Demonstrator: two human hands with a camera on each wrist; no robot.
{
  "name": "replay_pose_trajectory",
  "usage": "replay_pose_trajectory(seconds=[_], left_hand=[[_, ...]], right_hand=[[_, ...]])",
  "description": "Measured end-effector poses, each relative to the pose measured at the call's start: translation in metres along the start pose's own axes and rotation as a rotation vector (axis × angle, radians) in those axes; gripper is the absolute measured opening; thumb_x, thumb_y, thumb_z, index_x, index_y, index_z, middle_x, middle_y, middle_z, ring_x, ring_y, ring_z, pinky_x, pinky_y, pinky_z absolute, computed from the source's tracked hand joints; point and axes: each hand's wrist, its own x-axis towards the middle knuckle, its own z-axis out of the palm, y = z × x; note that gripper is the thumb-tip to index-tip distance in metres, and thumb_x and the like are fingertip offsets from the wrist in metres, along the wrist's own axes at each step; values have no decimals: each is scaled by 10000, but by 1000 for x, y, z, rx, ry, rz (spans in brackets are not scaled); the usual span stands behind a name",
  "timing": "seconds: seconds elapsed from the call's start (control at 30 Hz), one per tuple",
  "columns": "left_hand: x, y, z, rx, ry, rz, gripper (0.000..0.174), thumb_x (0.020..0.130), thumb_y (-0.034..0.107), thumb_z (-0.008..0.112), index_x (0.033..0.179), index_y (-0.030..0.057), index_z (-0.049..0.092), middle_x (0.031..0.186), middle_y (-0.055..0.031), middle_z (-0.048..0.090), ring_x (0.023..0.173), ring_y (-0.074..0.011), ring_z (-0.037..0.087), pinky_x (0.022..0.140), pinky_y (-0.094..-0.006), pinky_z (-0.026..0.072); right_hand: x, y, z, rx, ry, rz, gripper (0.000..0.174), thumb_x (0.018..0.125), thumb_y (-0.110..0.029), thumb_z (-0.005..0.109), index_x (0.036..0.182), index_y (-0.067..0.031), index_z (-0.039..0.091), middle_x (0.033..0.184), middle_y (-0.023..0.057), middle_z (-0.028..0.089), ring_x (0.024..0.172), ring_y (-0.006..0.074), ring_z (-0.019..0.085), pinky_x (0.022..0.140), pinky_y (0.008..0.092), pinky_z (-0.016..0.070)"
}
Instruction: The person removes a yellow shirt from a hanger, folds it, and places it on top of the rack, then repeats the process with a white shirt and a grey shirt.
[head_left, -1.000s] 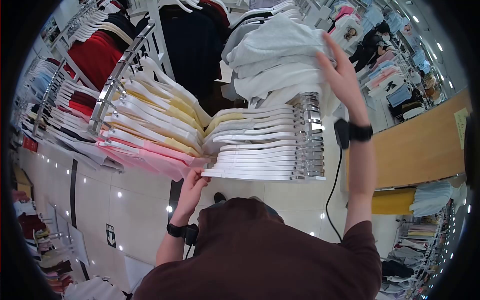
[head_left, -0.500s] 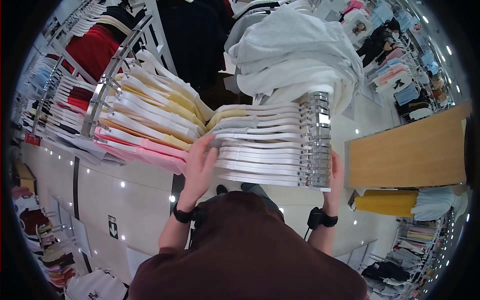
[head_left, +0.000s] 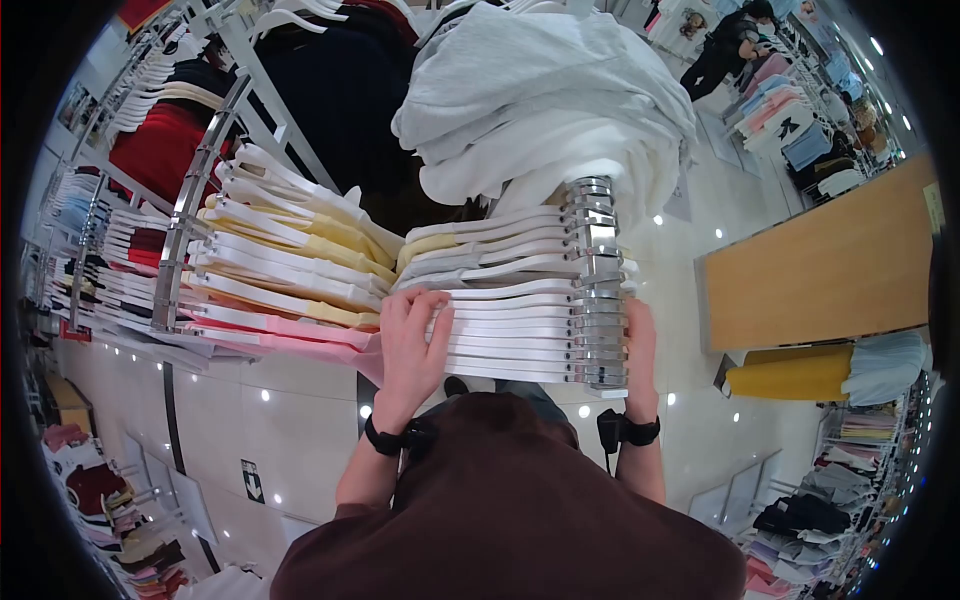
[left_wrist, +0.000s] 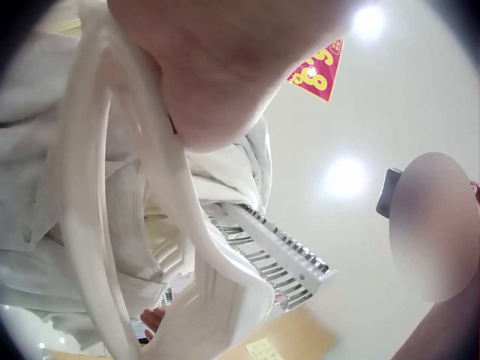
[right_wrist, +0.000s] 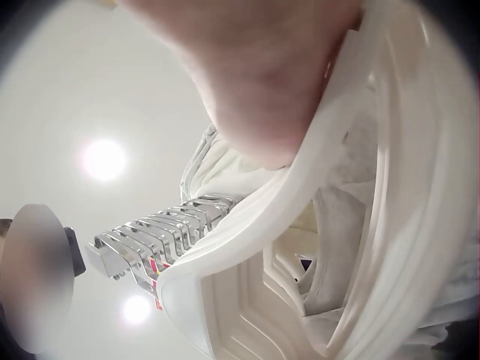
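A row of white hangers [head_left: 510, 328] hangs in front of me, their metal hooks [head_left: 597, 270] lined up along the right. My left hand [head_left: 408, 345] is at the left ends of the hangers, with bent fingertips over them and the thumb along the nearer ones. At their right side, beyond the hooks, my right hand [head_left: 640, 350] touches the hangers; its fingertips are partly hidden. Large in the left wrist view is a white hanger [left_wrist: 86, 187] against the hand. A heap of white and light grey clothes [head_left: 545, 110] lies over the rack's far end.
To the left hang yellow, white and pink garments [head_left: 285, 335] on a metal rail [head_left: 190, 210]. Dark clothes [head_left: 335, 100] hang behind. A wooden panel [head_left: 815, 260] stands on the right, above a folded yellow cloth [head_left: 790, 373]. Another person [head_left: 725, 45] stands far back right.
My right hand has come down from the clothes heap to the hangers' right side. My left hand has moved from the nearest hanger's end farther along the row.
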Motion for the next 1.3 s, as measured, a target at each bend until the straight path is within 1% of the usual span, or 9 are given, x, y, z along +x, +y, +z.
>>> replay_pose_trajectory(seconds=[0.07, 0.17, 0.33, 0.9, 1.1, 1.17, 1.2, 1.23, 1.3], left_hand=[[3, 1, 1, 39, 38, 51, 278, 1038, 134, 651, 1295, 29, 675, 1214, -154, 642, 1140, -337, 581, 996, -422, 480], [1, -3, 1, -144, 35, -26, 268, 1035, 129, 651, 1284, 35, 676, 1226, -151, 639, 1173, -344, 576, 1026, -436, 477], [-12, 5, -12, -90, -132, -82, 312, 1027, 145, 663, 1313, 22, 679, 1307, -175, 620, 1229, -358, 565, 1062, -454, 468], [-33, 19, -30, -71, -155, 14, 347, 1003, 109, 669, 1335, 7, 662, 1335, -172, 655, 1270, -374, 588, 1120, -467, 450], [-3, 15, -26, -167, -207, -31, 320, 1014, 135, 668, 1316, 32, 684, 1291, -155, 684, 1212, -362, 616, 1094, -457, 461], [6, 20, -27, -168, -233, -14, 320, 1017, 146, 667, 1315, 31, 684, 1286, -152, 691, 1201, -359, 621, 1085, -455, 465], [11, 23, -26, -126, -244, 64, 322, 1020, 125, 649, 1325, 26, 678, 1292, -161, 687, 1213, -360, 619, 1081, -445, 473], [14, 26, -26, -82, -252, 142, 325, 1024, 104, 631, 1335, 20, 671, 1298, -170, 684, 1225, -361, 617, 1076, -435, 481], [17, 30, -24, -89, -245, 180, 329, 1019, 127, 649, 1330, 22, 676, 1294, -162, 691, 1207, -357, 619, 1067, -441, 479]], right_hand=[[-2, 4, -1, 75, -144, 80, 215, 1064, -212, 630, 1115, -13, 693, 1107, 160, 673, 1078, 345, 624, 957, 441, 494], [-6, 1, -1, 53, -163, 87, 191, 1057, -199, 631, 1106, -25, 691, 1049, 147, 663, 1049, 349, 610, 945, 453, 481], [-18, 4, 0, 30, -63, 18, 168, 1041, -182, 640, 1094, -29, 683, 1028, 142, 649, 1011, 354, 605, 951, 457, 472], [-26, -15, -17, 50, -104, 19, 186, 1052, -180, 621, 1110, -34, 722, 1028, 148, 727, 992, 357, 659, 958, 466, 503], [16, -26, -26, 195, -381, 134, 294, 1105, -207, 546, 1219, 14, 702, 994, 185, 735, 994, 351, 688, 949, 427, 528], [43, -27, -26, 373, -664, 128, 344, 1115, -206, 515, 1323, 23, 665, 1088, 196, 735, 1029, 297, 684, 947, 403, 524], [59, -15, -24, 377, -755, 29, 360, 1112, -179, 506, 1379, 14, 651, 1239, 160, 736, 1107, 227, 661, 1004, 374, 508], [72, -8, -21, 376, -753, 21, 360, 1112, -179, 506, 1379, 14, 651, 1239, 160, 736, 1107, 227, 661, 1004, 374, 508], [97, -4, -17, 580, -966, 97, 412, 1128, -198, 503, 1459, 3, 644, 1402, 107, 706, 1292, 196, 645, 1140, 361, 483]])
